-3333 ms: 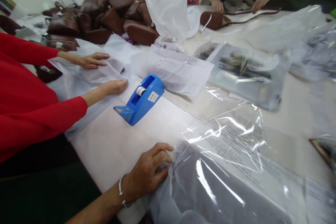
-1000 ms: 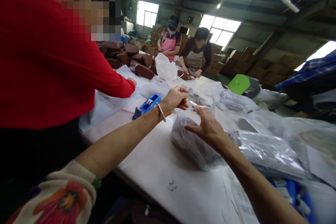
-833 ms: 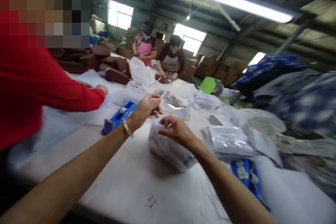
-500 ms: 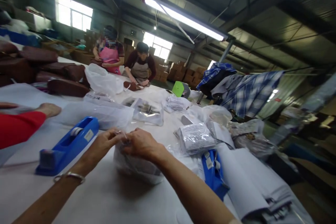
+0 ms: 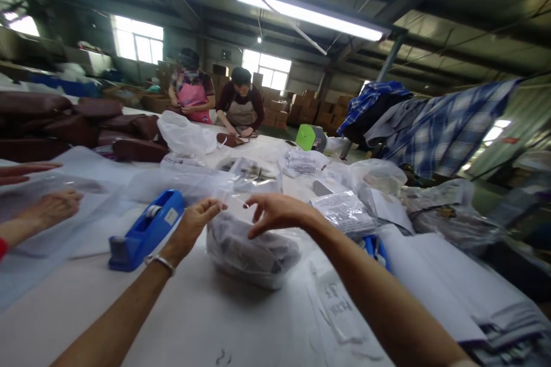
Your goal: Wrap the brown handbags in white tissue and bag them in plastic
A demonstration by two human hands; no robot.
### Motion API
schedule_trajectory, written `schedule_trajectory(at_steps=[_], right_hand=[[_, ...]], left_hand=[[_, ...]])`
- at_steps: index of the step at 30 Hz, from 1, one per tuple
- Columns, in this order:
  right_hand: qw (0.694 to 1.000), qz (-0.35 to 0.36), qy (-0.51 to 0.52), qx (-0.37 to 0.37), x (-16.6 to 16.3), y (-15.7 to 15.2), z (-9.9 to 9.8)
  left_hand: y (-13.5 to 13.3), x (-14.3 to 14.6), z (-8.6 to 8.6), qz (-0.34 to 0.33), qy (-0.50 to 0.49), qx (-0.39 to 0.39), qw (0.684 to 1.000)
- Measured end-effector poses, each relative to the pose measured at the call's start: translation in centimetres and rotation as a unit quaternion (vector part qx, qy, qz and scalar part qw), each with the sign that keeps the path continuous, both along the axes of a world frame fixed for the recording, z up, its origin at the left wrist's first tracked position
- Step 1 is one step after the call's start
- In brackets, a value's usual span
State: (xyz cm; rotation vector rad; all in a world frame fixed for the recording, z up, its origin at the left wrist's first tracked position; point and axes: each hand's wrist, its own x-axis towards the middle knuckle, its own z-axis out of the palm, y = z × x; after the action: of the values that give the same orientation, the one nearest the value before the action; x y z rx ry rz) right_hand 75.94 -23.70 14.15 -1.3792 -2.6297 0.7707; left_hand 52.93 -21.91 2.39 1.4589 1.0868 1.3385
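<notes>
A clear plastic bag (image 5: 252,252) stuffed with dark items lies on the white table (image 5: 181,321) in front of me. My left hand (image 5: 194,226) pinches the bag's top edge at the left, fingers closed on the film. My right hand (image 5: 275,213) hovers at the bag's right top corner, fingers curled, thumb and forefinger on the film. A blue tape dispenser (image 5: 146,230) stands just left of my left hand.
A co-worker's hands (image 5: 41,206) rest on tissue paper at the left. Brown leather bags (image 5: 77,129) are piled behind. Packed plastic bags (image 5: 344,212), white paper sheets (image 5: 434,292) and plaid shirts (image 5: 430,126) lie to the right. Two people (image 5: 215,100) work at the far end.
My view swung up from the table to the hall. My hands, pressed together at the bag's mouth half a second ago, have drawn apart along its top edge.
</notes>
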Motion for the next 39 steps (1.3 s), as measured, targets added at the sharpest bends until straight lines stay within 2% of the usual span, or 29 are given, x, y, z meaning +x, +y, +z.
schedule_trajectory(at_steps=[3, 6, 8, 11, 12, 14, 16, 17, 19, 21, 23, 26, 31, 34, 36, 39], right_hand=[[0.994, 0.018, -0.102, -0.036, 3.8, -0.9, 2.8], [0.989, -0.002, -0.143, -0.031, 6.8, -2.4, 5.0], [0.991, -0.032, -0.128, 0.015, 8.2, -3.2, 5.5], [0.987, -0.069, -0.060, 0.130, 9.8, -4.0, 4.7], [0.981, -0.071, -0.024, 0.180, 10.2, -4.1, 4.1], [0.952, -0.092, 0.076, 0.283, 11.1, -4.6, 2.2], [0.891, -0.170, 0.215, 0.361, 11.7, -5.1, -0.6], [0.858, -0.220, 0.290, 0.362, 11.8, -5.5, -2.3], [0.807, -0.305, 0.414, 0.290, 11.5, -6.1, -6.2], [0.791, -0.341, 0.475, 0.180, 10.3, -6.5, -9.9], [0.793, -0.349, 0.491, 0.092, 8.8, -6.1, -12.5], [0.797, -0.350, 0.489, 0.059, 7.4, -3.9, -13.7], [0.799, -0.347, 0.464, 0.165, 8.1, 1.2, -10.9], [0.807, -0.316, 0.438, 0.236, 8.9, 1.4, -9.5], [0.829, -0.269, 0.409, 0.270, 9.4, -0.4, -9.9], [0.879, -0.161, 0.359, 0.269, 10.3, -4.7, -13.1]], left_hand=[[0.5, 0.2, 0.5, 0.044, 0.012, 0.019, 0.999], [1.4, 0.6, 0.0, 0.089, -0.027, 0.018, 0.996], [2.1, 0.8, -0.4, 0.084, -0.039, 0.013, 0.996], [2.7, 1.0, -0.2, 0.007, 0.003, 0.010, 1.000], [2.8, 1.0, 0.0, -0.010, 0.018, 0.009, 1.000], [2.9, 1.1, 0.5, 0.004, 0.023, 0.013, 1.000], [2.9, 1.3, 0.8, 0.044, -0.008, 0.023, 0.999], [2.9, 1.5, 0.9, 0.057, -0.031, 0.023, 0.998], [2.9, 1.9, 0.8, 0.068, -0.066, 0.016, 0.995], [2.9, 2.4, 0.6, 0.078, -0.073, 0.011, 0.994], [3.0, 2.8, 0.4, 0.093, -0.063, 0.007, 0.994], [3.8, 3.4, 0.8, 0.099, -0.062, -0.013, 0.993], [6.2, 4.4, 3.5, 0.103, -0.103, -0.020, 0.989], [6.3, 3.7, 4.8, 0.080, -0.122, 0.010, 0.989], [5.1, 2.1, 4.1, 0.028, -0.098, 0.027, 0.994], [1.1, -1.3, 0.1, -0.068, 0.011, 0.008, 0.998]])
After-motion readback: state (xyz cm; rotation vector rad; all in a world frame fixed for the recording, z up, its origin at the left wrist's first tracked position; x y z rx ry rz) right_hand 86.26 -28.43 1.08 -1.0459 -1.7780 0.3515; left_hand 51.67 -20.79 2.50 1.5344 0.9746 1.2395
